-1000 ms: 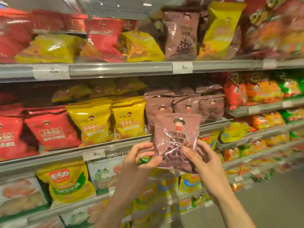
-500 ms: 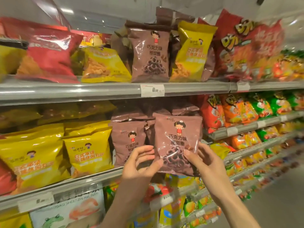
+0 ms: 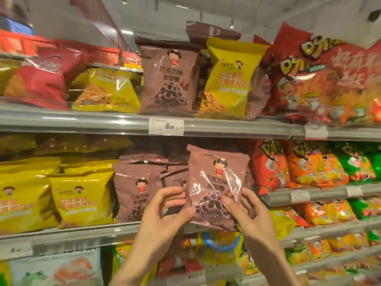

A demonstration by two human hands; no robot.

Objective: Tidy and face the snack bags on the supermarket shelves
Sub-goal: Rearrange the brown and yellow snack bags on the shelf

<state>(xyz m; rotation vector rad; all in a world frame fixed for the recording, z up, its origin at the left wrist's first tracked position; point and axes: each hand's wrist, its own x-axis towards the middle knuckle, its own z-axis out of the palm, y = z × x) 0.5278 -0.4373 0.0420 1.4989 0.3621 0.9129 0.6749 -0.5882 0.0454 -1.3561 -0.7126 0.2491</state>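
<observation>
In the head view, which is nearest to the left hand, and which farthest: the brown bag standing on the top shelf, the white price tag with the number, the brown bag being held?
1. Held brown bag: in the left hand, its grip on the bag's left edge.
2. Price tag: above, on the upper shelf rail.
3. Top-shelf brown bag: higher, above the tag.

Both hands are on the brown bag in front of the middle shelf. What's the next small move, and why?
Probably ease the brown bag back and down onto the middle shelf, beside the standing brown bag. The left hand and right hand hold it upright, front facing out, its bottom edge near the shelf lip, in front of the brown stock.
</observation>
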